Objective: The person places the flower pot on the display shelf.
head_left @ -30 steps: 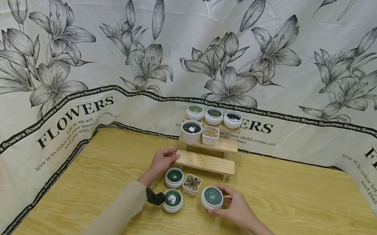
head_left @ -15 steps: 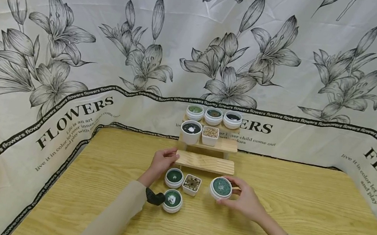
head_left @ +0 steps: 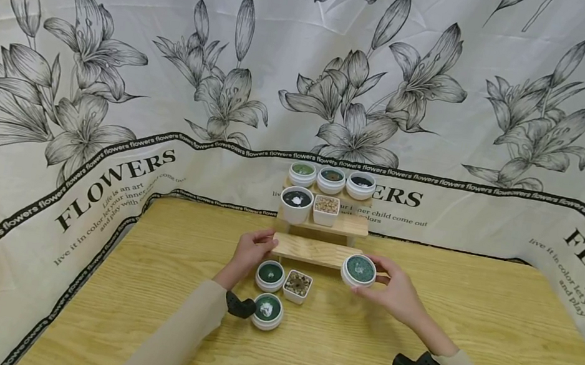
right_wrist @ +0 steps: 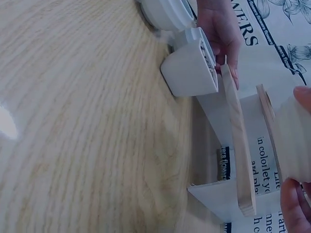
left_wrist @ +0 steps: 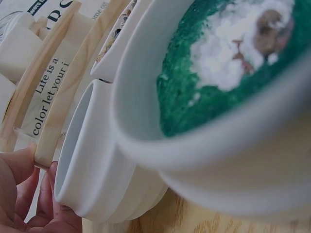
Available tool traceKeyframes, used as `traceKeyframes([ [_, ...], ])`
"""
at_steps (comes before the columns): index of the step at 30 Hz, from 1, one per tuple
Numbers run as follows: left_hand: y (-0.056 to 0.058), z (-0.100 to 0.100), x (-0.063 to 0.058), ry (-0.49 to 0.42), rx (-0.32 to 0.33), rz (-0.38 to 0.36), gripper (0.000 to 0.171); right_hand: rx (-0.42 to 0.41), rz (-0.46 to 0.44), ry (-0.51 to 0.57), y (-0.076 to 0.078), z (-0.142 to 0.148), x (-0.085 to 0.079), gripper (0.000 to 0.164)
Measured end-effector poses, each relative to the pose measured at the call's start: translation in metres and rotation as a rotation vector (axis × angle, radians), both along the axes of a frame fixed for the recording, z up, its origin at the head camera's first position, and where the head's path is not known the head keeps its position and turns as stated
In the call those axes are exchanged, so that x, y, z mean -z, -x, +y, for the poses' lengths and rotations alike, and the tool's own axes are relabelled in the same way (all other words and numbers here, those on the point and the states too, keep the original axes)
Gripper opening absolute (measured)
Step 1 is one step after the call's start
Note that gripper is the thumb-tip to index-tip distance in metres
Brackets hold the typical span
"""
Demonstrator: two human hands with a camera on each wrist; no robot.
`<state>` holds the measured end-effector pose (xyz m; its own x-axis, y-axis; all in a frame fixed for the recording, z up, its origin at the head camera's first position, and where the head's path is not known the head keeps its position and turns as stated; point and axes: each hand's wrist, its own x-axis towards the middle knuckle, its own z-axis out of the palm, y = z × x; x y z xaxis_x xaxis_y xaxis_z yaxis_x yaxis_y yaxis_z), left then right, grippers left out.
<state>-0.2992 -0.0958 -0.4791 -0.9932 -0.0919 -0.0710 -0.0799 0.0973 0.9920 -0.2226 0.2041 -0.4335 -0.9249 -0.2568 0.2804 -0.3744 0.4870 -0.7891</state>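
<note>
My right hand [head_left: 396,293] holds a round white pot [head_left: 359,270] with a teal-green filling, fingers and thumb at its sides. This pot is over the right end of the lowest step [head_left: 313,251] of a wooden tiered stand. In the right wrist view its white wall [right_wrist: 295,141] shows between my fingertips; whether it touches the step I cannot tell. My left hand [head_left: 250,255] pinches the step's left end, thumb above and fingers below, as the left wrist view shows. Before the stand are two round green-filled pots [head_left: 271,274] and a square pebble-filled pot [head_left: 298,286].
On the stand's top step are three round white pots [head_left: 332,180]. The middle step bears a dark-filled round pot [head_left: 297,206] and a square pot [head_left: 326,211] at its left and centre. A flower-printed cloth [head_left: 226,172] hangs behind the wooden table [head_left: 446,332].
My right hand has carried the round pot up and to the right, from in front of the stand to the lowest step's right end. My left hand has stayed at the step.
</note>
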Motion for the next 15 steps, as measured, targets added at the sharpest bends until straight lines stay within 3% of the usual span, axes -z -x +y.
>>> traceKeyframes([
  [15,0.0,0.001,0.0,0.005,-0.006,-0.013,0.035,0.1,-0.008,0.004,0.031,0.003,-0.015,0.069],
])
